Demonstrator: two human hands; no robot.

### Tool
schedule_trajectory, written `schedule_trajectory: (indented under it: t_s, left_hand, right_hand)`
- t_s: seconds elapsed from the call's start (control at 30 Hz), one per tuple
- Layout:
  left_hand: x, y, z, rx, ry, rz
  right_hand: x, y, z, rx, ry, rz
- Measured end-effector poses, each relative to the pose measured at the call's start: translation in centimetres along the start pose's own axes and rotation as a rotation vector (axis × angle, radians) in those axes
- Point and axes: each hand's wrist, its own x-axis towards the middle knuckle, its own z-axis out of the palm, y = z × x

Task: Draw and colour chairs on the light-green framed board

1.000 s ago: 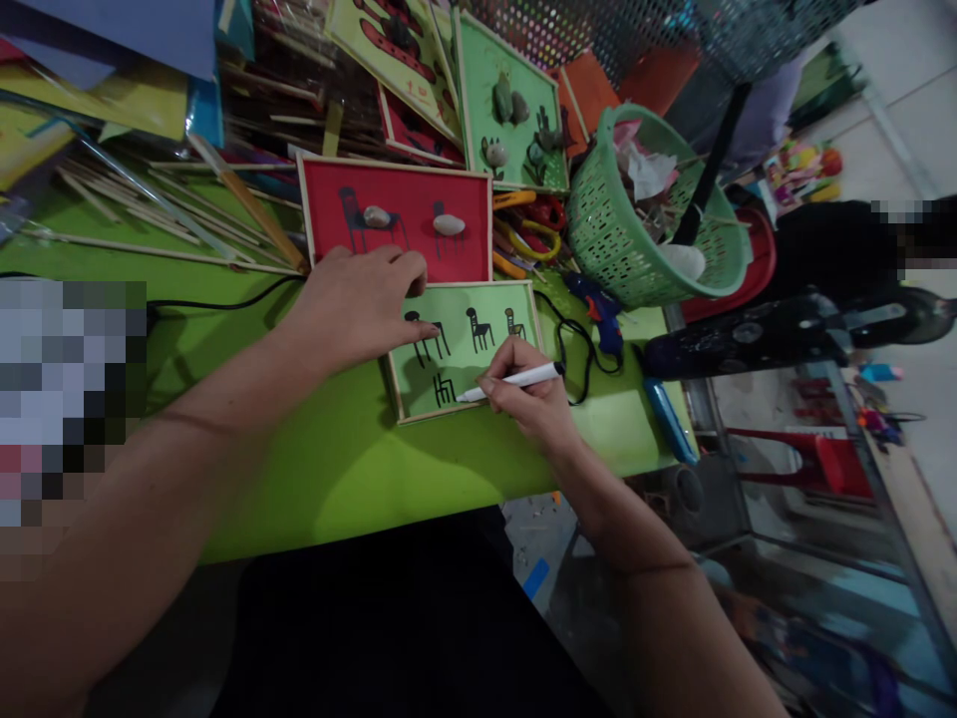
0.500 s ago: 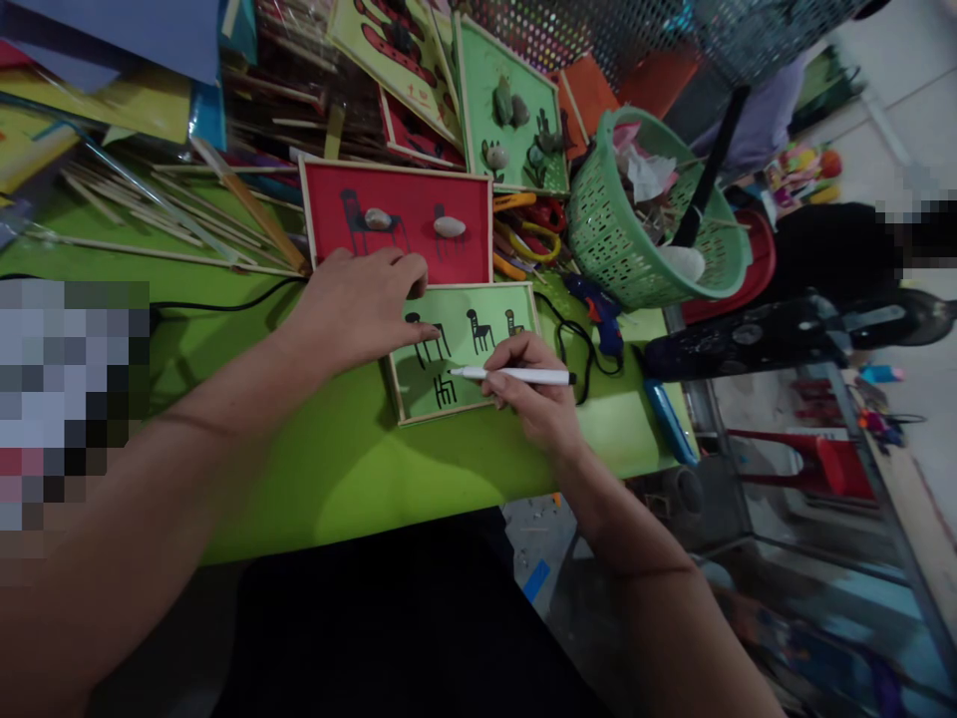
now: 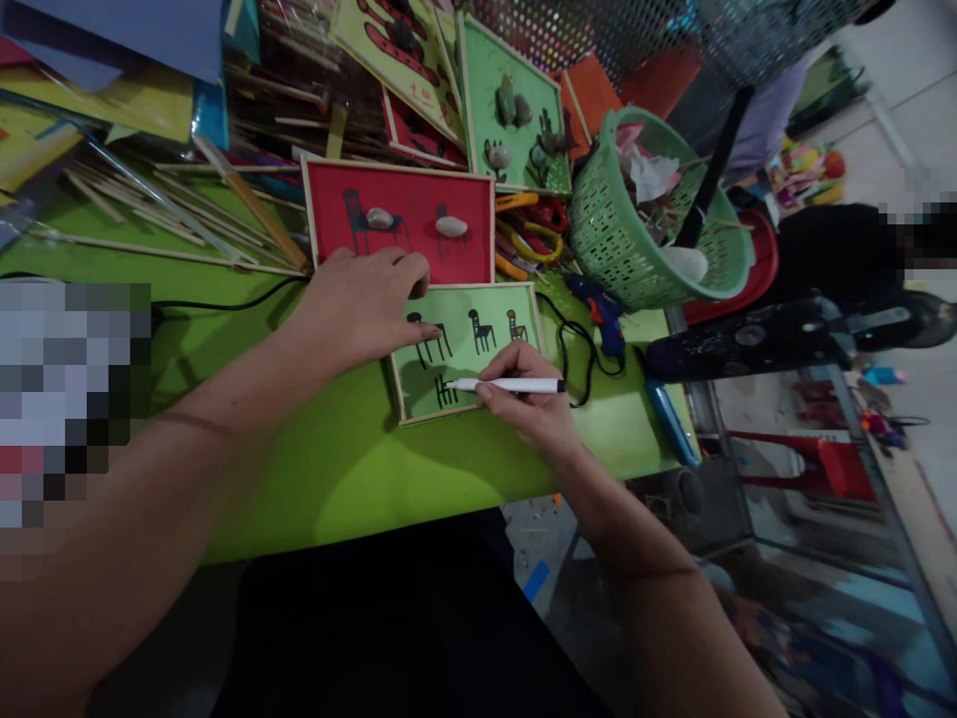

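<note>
**White marker (image 3: 519, 385) poised over a small chair drawing (image 3: 447, 392)**

A person's right hand (image 3: 532, 404) grips the white marker between thumb and fingers, its tip at the lowest black chair on a green framed panel (image 3: 468, 361); whether tip meets surface cannot be told. The panel lies close to the near edge of a lime tabletop (image 3: 314, 474), toward the right end. Three more black chairs (image 3: 482, 332) line its upper part, the rightmost partly filled with tan.

The left hand (image 3: 363, 304) is spread, clasping nothing visible, its thumb over the upper-left chair and its bent fingers at the lower edge of a red framed panel (image 3: 417, 194). There, two pale stones (image 3: 452, 226) sit on painted chairs. Wooden sticks (image 3: 150, 211) lie toward the tabletop's far left corner. Near its right end stand a green basket (image 3: 609, 239) and, just beside it, a blue glue gun (image 3: 607, 324). Orange-handled tools (image 3: 515, 200) lie between red panel and basket.
</note>
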Motion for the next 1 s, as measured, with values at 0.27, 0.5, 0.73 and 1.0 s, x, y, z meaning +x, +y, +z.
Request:
schedule_trajectory:
  t_s: [0.27,0.5,0.73,1.0]
  left_hand:
    - [-0.21,0.15,-0.33,0.032,0.002,0.033]
    - [0.16,0.04,0.07,0.035,0.002,0.008]
    - [-0.09,0.03,-0.05,0.038,0.004,0.021]
    - [0.25,-0.22,0.23,0.021,0.011,0.014]
  right_hand:
    - [0.16,-0.47,0.29,-0.024,-0.013,-0.004]
    - [0.2,-0.6,0.34,-0.046,-0.017,0.0]
    - [0.25,-0.8,0.42,-0.04,-0.019,0.009]
    - [0.26,-0.93,0.34,-0.069,-0.033,0.012]
